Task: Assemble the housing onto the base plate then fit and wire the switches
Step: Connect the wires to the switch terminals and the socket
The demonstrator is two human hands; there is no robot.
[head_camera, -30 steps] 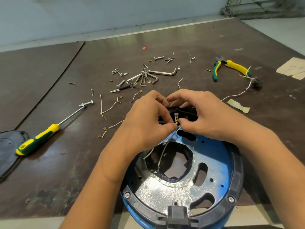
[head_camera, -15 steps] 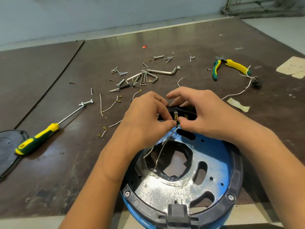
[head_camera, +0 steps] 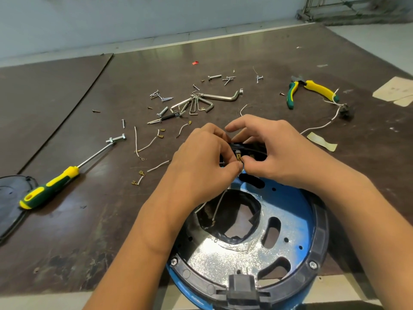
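Note:
A round blue base plate [head_camera: 292, 222] with a black ring housing [head_camera: 321, 238] screwed around it lies at the table's near edge. At its far rim sits a black switch [head_camera: 238, 152] with brass terminals. My left hand [head_camera: 201, 162] and my right hand [head_camera: 274, 153] meet there, fingertips pinched together on the end of a thin white wire [head_camera: 220, 203] at a terminal. The wire runs down into the plate's central opening. A second black switch block [head_camera: 241, 285] sits at the near rim.
A green and yellow screwdriver [head_camera: 50, 189] lies left, next to a black cover [head_camera: 9, 204]. Hex keys [head_camera: 196, 102], loose screws, bolts and short wires with brass lugs [head_camera: 156, 136] are scattered beyond the hands. Pliers [head_camera: 310, 90] and a wired part [head_camera: 345, 111] lie far right.
Both hands stay pinched at the far switch; the fingertips have shifted slightly closer to the terminal. The plate has not moved.

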